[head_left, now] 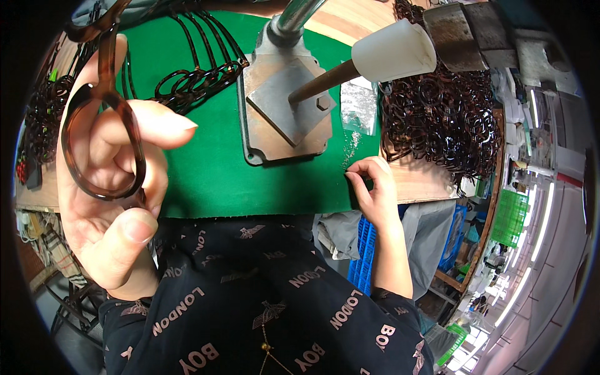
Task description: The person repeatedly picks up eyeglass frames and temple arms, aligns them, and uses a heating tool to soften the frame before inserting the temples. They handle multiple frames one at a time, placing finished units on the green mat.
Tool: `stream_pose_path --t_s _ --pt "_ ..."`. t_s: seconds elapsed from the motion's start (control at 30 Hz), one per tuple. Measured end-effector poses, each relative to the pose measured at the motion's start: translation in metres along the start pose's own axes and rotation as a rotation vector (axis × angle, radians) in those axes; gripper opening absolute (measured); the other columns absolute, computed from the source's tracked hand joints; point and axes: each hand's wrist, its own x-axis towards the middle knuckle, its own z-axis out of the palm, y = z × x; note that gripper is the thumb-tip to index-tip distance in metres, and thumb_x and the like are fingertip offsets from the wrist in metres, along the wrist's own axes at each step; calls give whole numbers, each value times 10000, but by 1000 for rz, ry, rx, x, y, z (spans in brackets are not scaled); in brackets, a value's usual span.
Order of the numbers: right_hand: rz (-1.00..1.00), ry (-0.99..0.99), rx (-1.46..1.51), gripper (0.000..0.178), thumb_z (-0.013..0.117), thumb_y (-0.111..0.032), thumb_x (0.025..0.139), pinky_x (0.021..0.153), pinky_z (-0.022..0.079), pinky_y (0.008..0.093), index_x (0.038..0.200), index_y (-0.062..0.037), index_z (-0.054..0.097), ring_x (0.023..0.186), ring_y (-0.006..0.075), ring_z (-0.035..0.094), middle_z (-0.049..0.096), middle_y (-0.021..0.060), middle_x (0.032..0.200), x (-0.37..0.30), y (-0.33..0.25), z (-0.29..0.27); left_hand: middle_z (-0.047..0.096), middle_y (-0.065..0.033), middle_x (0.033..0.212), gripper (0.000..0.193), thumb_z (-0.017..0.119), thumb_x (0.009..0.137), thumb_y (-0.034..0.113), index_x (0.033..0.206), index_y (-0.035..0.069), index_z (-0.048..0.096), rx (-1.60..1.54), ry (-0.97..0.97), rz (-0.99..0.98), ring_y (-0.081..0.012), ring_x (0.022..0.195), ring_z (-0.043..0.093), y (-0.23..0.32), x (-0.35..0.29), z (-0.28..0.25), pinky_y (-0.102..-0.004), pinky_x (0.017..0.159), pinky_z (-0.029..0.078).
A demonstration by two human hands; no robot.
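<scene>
My left hand [94,215] is raised close to the camera on the left, its fingers closed on a glossy brown tortoiseshell eyeglass frame [107,65]. One round rim hangs in front of the palm, and the bridge rises to a second rim cut off by the view's upper edge. At the green mat's near right, my right hand [378,190] rests with thumb and forefinger tips pinched together. Whatever they hold is too small to make out. Just beyond those fingertips lies a trail of tiny silvery parts [352,147], running to a clear plastic bag [359,112].
A metal bench press [287,115] with a square plate, rod and white cylinder [394,50] stands mid-mat [206,181]. Brown frames [200,84] lie left of it. A big heap of similar frames [437,119] covers the right side. Blue crates [362,253] sit below the table edge.
</scene>
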Motion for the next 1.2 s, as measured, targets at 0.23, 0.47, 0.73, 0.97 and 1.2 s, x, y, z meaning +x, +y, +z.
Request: stream_pose_path --t_s 0.23,0.47,0.73,0.97,1.2 --pt "4 40 -10 113 659 1 714 669 413 337 785 -33 577 716 254 523 553 88 737 0 0 6 561 -126 1072 958 683 683 259 1385 -92 134 -50 -26 23 -44 500 380 -1 0 5 -153 471 288" --pt "-30 -29 -185 79 589 6 764 687 395 381 801 -16 522 757 319 500 533 132 761 3 -20 7 567 -185 1131 882 612 601 19 1384 -16 209 -123 -106 -85 -54 545 410 0 4 27 -155 525 341" --pt "-280 -140 777 60 561 -1 802 721 438 326 827 -29 514 773 235 559 587 101 826 31 -104 -16 418 -186 1328 917 672 691 -67 1418 89 135 -301 -487 -64 -199 1064 509 -21 3 50 -274 807 466" --pt "-436 -62 658 80 613 -60 814 734 454 345 829 -49 535 787 260 581 606 89 832 48 -125 -3 384 -174 1351 812 610 750 -103 1407 60 163 -194 -443 26 -220 1202 453 -18 1 49 -275 821 496" --pt "-421 -27 644 83 634 -34 795 727 464 333 831 -33 559 787 248 592 613 87 817 47 -126 -3 372 -168 1354 807 582 751 -122 1411 55 153 -199 -432 -28 -232 1229 425 -15 1 50 -306 905 457"
